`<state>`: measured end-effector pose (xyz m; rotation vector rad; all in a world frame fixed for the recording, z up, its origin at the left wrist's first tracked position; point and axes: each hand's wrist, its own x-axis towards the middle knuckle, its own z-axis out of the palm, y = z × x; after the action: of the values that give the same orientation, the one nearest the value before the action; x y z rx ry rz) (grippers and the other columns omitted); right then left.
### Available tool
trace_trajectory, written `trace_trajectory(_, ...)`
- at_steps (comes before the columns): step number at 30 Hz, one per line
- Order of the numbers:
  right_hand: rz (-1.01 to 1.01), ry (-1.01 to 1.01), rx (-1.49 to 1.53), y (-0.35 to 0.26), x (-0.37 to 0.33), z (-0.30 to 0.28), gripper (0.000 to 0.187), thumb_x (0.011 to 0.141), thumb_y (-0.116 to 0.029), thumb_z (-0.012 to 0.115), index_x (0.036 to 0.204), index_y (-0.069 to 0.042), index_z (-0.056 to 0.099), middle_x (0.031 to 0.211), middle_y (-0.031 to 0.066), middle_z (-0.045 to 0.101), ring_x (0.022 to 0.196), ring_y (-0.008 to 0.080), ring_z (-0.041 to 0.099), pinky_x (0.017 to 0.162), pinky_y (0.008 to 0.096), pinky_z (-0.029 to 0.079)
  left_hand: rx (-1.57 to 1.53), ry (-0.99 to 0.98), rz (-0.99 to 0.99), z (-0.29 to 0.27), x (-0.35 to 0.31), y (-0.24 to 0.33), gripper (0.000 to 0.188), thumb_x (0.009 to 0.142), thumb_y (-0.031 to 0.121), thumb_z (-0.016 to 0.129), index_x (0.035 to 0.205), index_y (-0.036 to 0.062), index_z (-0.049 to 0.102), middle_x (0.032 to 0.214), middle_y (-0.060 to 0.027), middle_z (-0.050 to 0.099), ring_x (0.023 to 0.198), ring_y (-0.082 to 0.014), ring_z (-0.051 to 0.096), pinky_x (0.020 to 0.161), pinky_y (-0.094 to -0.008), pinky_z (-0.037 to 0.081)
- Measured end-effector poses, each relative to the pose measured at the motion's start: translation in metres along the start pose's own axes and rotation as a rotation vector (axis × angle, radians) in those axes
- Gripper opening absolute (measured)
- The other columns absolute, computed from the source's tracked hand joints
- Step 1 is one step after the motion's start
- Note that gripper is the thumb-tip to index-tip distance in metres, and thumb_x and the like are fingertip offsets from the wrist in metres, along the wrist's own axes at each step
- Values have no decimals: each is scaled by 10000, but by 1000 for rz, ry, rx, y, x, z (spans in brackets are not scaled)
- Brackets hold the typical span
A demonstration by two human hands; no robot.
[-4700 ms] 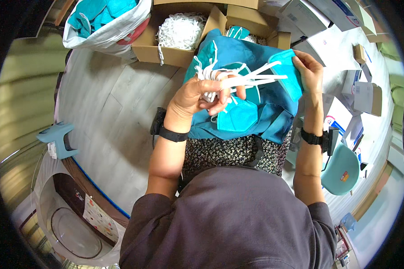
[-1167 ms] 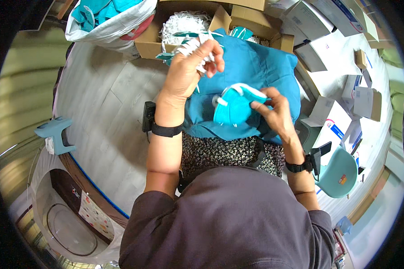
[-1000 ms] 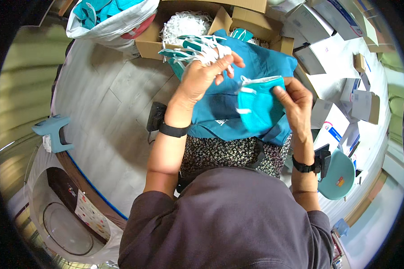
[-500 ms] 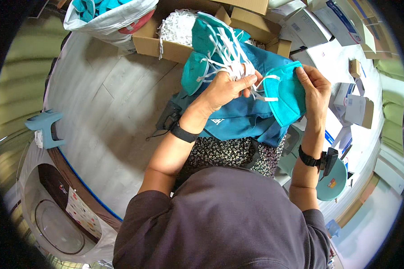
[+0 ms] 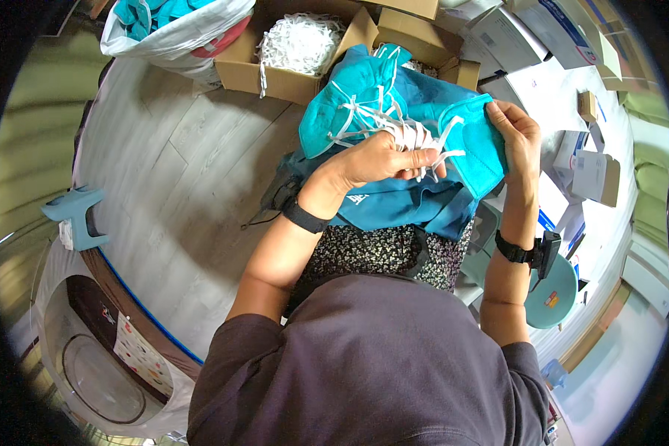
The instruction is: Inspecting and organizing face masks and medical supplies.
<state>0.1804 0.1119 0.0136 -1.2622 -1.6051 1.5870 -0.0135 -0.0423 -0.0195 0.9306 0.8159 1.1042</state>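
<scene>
My left hand (image 5: 385,160) is closed round a bunch of white elastic straps (image 5: 411,135). From those straps hang several teal face masks (image 5: 349,93), spread to the left of and beyond that hand. My right hand (image 5: 519,137) pinches the outer edge of a single teal mask (image 5: 479,152), thumb on the near face. White straps run from that mask toward my left hand. Beneath both hands a dark blue-teal cloth (image 5: 401,204) lies over my lap, above speckled black-and-white fabric (image 5: 364,249).
A cardboard box (image 5: 275,83) holding a heap of white straps (image 5: 301,44) stands beyond my hands. Left of it is a white sack (image 5: 175,44) of teal masks. White cartons (image 5: 505,44) crowd the right side. A blue-green stool (image 5: 554,297) stands by my right elbow.
The hanging masks beyond my left hand have swung lower and to the left, uncovering more of the strap heap. My right hand with its mask has shifted slightly.
</scene>
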Motion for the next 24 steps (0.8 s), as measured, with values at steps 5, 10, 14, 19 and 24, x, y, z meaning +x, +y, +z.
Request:
trace_trajectory(5,-26,-22,13,12,5,-10,202,906,-181,709,974,10,713,829,4,673,698,59,577,644,187,440,-130,-95,-122,-4,-3,7,360,977,373,565,875,47,677,682,0,582,500,-44,446,434,-180,310)
trace_trajectory(10,-42,207,11,21,25,-63,205,903,-175,710,997,7,716,829,7,673,727,73,585,670,214,461,-41,-106,-327,-5,-16,12,269,928,258,579,785,41,649,719,-62,641,458,-63,477,394,-188,298)
trace_trajectory(14,-14,310,-37,35,21,-120,217,898,-184,711,994,10,716,837,17,673,724,84,590,668,215,468,-113,-55,-357,-8,-27,15,281,892,262,576,784,14,652,806,-63,668,517,-68,534,402,-177,298)
trace_trajectory(19,74,64,75,93,-5,-100,191,951,-180,638,984,-3,702,824,7,670,678,69,583,631,210,460,-611,-119,-135,5,-7,14,312,901,265,586,841,-34,653,952,-143,666,604,-115,580,369,-156,316)
trace_trajectory(24,181,75,263,103,-27,-70,192,956,-175,629,947,10,682,796,3,662,646,56,570,600,199,450,-871,-111,-13,10,14,4,318,924,282,568,850,-13,664,925,-177,648,715,-211,625,384,-168,382)
